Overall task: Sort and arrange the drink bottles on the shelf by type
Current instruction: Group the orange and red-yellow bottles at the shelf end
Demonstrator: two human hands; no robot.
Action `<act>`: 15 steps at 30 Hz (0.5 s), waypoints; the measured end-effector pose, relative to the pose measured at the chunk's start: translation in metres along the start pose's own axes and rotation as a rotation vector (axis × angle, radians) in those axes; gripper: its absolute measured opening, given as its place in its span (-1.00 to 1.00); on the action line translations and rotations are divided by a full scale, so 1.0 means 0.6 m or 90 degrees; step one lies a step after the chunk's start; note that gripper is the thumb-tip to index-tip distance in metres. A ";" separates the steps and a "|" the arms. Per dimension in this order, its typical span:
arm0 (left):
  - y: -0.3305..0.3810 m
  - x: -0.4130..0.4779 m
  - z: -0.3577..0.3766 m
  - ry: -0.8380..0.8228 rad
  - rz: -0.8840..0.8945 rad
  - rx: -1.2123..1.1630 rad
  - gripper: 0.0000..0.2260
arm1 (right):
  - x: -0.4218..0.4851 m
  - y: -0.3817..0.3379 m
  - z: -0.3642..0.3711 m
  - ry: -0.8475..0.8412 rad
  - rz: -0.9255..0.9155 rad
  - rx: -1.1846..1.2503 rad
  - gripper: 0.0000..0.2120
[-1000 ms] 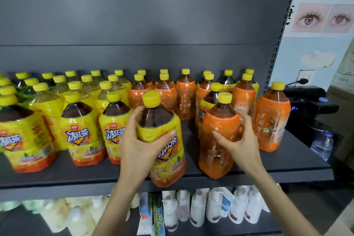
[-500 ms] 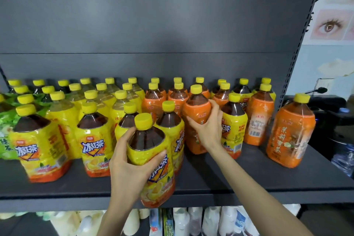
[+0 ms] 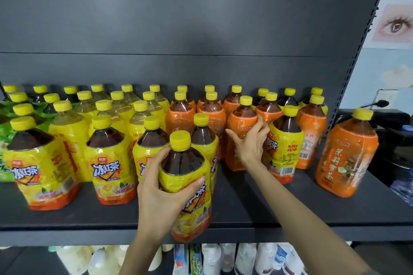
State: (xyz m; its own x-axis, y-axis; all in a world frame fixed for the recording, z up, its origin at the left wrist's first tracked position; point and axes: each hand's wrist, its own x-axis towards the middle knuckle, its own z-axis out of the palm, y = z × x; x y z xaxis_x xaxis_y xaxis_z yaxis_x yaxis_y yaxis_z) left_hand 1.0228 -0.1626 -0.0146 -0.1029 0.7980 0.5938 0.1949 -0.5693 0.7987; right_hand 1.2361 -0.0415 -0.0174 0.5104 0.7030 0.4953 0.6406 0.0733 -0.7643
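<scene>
My left hand (image 3: 162,194) grips a yellow-labelled iced tea bottle (image 3: 186,187) at the front edge of the dark shelf (image 3: 257,205). My right hand (image 3: 251,143) rests on an orange-labelled tea bottle (image 3: 240,131) standing further back, thumb to its left and fingers curled round its shoulder. Several yellow-labelled bottles (image 3: 109,163) fill the shelf's left half. Several orange-labelled bottles (image 3: 181,116) stand in the middle and right rear. One yellow-labelled bottle (image 3: 285,149) stands among the orange ones, right of my right hand. A lone orange bottle (image 3: 347,156) stands at the far right.
Green-labelled bottles (image 3: 5,131) show at the far left edge. White bottles and packets (image 3: 223,258) fill the lower shelf. The shelf's perforated upright (image 3: 355,69) bounds the right side; beyond it sits a black device (image 3: 400,131).
My right hand carried the orange bottle from the shelf front back among the orange group. My left hand shifted the yellow bottle slightly left. The camera moved closer and leftward.
</scene>
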 end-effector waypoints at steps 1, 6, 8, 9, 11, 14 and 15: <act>-0.002 -0.002 0.002 -0.001 -0.003 -0.003 -0.36 | 0.000 0.006 -0.001 -0.019 -0.047 -0.023 -0.02; -0.007 -0.004 0.017 -0.008 -0.017 0.000 -0.35 | 0.007 0.043 -0.014 -0.112 -0.213 -0.146 0.05; -0.009 -0.003 0.023 -0.016 -0.015 -0.002 -0.35 | 0.010 0.042 -0.012 -0.101 -0.210 -0.145 0.02; -0.010 -0.003 0.025 -0.016 -0.016 -0.006 -0.34 | 0.011 0.039 -0.009 -0.090 -0.206 -0.152 0.01; -0.013 -0.003 0.029 -0.017 -0.018 -0.008 -0.33 | 0.013 0.034 0.000 -0.069 -0.194 -0.175 0.00; -0.014 -0.001 0.035 -0.018 -0.010 0.004 -0.33 | 0.018 0.033 0.013 -0.047 -0.184 -0.217 -0.01; -0.014 0.001 0.037 -0.019 -0.004 0.009 -0.34 | 0.021 0.034 0.017 -0.043 -0.182 -0.233 -0.01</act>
State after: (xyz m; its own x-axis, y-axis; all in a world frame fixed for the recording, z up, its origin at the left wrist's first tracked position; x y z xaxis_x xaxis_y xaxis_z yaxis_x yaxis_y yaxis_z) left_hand 1.0426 -0.1530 -0.0231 -0.0746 0.8072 0.5856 0.2079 -0.5618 0.8008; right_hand 1.2500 -0.0242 -0.0312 0.2533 0.7359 0.6280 0.9165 0.0252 -0.3991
